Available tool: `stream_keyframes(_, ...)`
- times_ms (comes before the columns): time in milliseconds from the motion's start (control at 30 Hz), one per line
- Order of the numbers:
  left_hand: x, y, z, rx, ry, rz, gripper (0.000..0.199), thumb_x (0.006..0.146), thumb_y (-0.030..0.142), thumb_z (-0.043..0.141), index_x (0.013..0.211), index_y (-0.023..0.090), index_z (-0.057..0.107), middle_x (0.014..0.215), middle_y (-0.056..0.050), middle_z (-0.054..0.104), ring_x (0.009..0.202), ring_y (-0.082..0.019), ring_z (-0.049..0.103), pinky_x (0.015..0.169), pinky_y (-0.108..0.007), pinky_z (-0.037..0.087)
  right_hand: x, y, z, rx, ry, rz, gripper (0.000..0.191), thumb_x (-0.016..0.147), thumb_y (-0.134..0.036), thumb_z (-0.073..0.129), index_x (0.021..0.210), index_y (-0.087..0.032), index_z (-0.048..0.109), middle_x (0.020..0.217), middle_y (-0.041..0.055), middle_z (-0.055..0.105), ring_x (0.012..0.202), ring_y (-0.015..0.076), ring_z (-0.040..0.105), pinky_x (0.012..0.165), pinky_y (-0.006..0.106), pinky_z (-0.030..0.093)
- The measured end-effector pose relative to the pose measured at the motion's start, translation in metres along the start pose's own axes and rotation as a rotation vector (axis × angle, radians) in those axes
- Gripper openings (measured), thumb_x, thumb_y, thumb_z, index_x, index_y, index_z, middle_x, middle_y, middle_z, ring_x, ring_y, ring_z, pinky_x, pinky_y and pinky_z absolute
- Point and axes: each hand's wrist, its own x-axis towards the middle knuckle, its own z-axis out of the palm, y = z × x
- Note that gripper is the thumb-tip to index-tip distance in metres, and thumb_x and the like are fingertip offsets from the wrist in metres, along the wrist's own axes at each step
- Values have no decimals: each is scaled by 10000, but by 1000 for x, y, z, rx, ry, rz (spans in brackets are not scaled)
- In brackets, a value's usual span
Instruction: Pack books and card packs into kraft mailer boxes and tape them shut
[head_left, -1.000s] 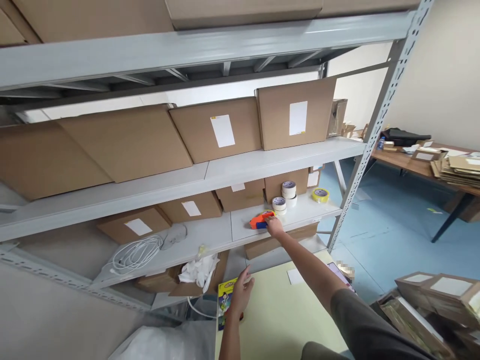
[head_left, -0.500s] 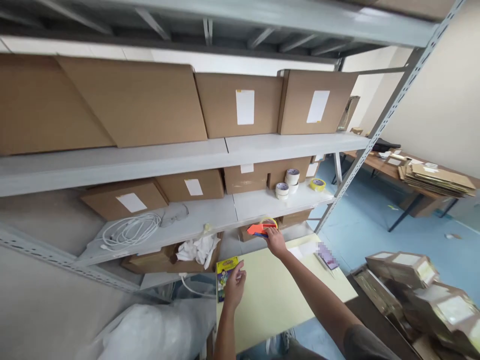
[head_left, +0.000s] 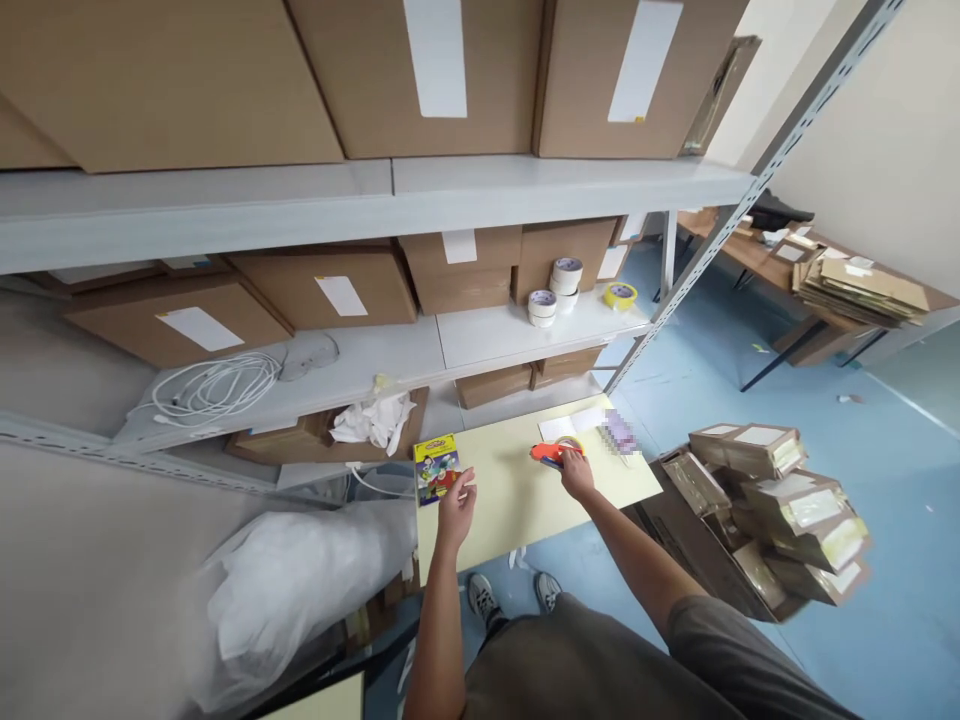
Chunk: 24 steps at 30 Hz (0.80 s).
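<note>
My right hand is closed round an orange tape dispenser with a yellowish tape roll, over the right part of the pale yellow table. My left hand has its fingers apart and slightly curled, holding nothing, beside a colourful yellow and purple booklet or flat box at the table's left end. White paper lies at the back right of the table, near a blurred purple item.
Grey shelves hold cardboard boxes, white tape rolls, a yellow tape roll and a coiled white cable. More cartons are piled at right. A plastic-wrapped bundle sits at left.
The view has tipped downward, showing my shoes and more floor. My right hand has moved the tape dispenser from the table's back edge to lower over the tabletop. My left hand stays by the booklet.
</note>
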Motion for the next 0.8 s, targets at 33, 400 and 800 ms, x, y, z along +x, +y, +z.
stream_keyframes(33, -5, 0, 7, 15, 13, -1, 567, 866, 580, 698, 1293, 206, 724, 1306, -164, 744, 1109, -278, 738, 957, -394, 602, -3, 17, 4, 26, -8, 31, 444, 906, -70, 514, 1337, -142, 595, 1315, 202, 677, 1291, 337, 562, 1084, 433, 373)
stream_keyframes(400, -62, 4, 97, 100, 61, -117, 587, 880, 597, 685, 1321, 211, 706, 1348, -161, 733, 1123, -262, 736, 924, -346, 593, -12, 150, 16, 432, 19, 328, 332, 832, -243, 685, 1151, -153, 700, 1201, 191, 748, 1299, 371, 595, 1131, 459, 366)
stream_keyframes(800, -92, 15, 71, 148, 227, -121, 542, 898, 591, 669, 1305, 236, 715, 1339, -151, 740, 1139, -271, 734, 925, -366, 585, -14, 102, 24, 390, 99, 43, 454, 888, -339, 578, 1297, -166, 672, 1247, 176, 727, 1200, 334, 665, 1007, 442, 524)
